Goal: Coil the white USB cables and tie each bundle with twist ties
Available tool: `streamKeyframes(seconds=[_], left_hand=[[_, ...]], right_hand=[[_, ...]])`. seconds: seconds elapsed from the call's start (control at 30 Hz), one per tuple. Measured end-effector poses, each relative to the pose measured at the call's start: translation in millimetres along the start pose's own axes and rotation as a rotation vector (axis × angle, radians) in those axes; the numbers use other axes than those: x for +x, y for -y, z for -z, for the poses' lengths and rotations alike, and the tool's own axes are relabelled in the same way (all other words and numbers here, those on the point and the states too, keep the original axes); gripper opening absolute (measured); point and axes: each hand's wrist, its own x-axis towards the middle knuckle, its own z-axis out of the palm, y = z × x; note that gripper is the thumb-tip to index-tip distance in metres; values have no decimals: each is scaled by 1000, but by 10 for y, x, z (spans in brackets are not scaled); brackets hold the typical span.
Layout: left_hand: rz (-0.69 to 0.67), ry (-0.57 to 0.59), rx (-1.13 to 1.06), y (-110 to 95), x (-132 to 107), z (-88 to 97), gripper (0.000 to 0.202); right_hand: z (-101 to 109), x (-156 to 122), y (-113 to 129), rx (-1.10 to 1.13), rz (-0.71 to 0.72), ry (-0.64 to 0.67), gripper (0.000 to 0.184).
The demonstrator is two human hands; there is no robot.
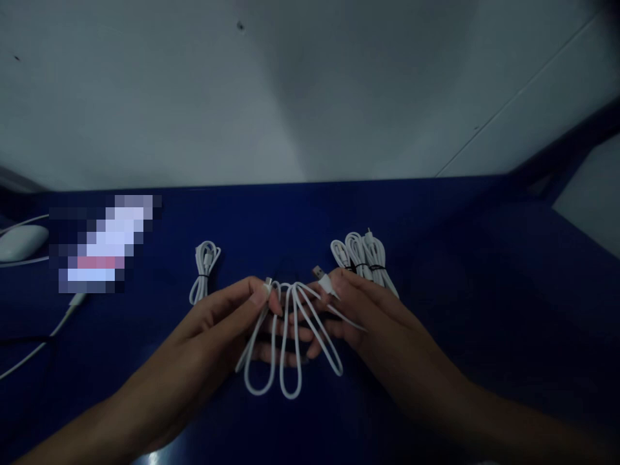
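Observation:
A white USB cable hangs in several long loops between my two hands, above the blue table. My left hand pinches one end of it, where a small metal plug shows at the thumb. With thumb and fingers, my right hand grips the other end, close to the wide USB plug. Fingers of both hands reach behind the loops and partly support them. Beyond my left hand lies a bundled white cable with a black tie. Several similar tied cables lie just past my right hand, their near ends partly hidden.
On the left, a blurred-out bright phone-like object lies with a white cable leading to it. A white rounded device sits at the far left edge. Behind the blue table rises a pale wall.

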Motion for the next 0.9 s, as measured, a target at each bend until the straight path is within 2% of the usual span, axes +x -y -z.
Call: streamKeyframes(seconds=[0.1,0.27,0.37,0.47,0.63,0.77,0.9], left_hand=[[41,-31,-26,-8,0,-14,33],[47,-35,-32,-19,-12,-5,40],[73,-71,12,-52,-44,-15,36],[64,-57,-1,-54,-61,-11,41],[48,-42,-58,-1,-8,40,39],[-24,-46,-99,-15,39,24,42],[-81,-71,-170,-23,32,4,40]], right_hand=[[4,-3,-1,1,7,-14,36],[-3,3,24,4,71,161,38],[23,19,14,20,110,209,30],[43,27,22,29,146,240,32],[11,33,77,42,176,188,28],[-19,51,64,52,208,101,35],[-18,58,27,101,176,102,35]])
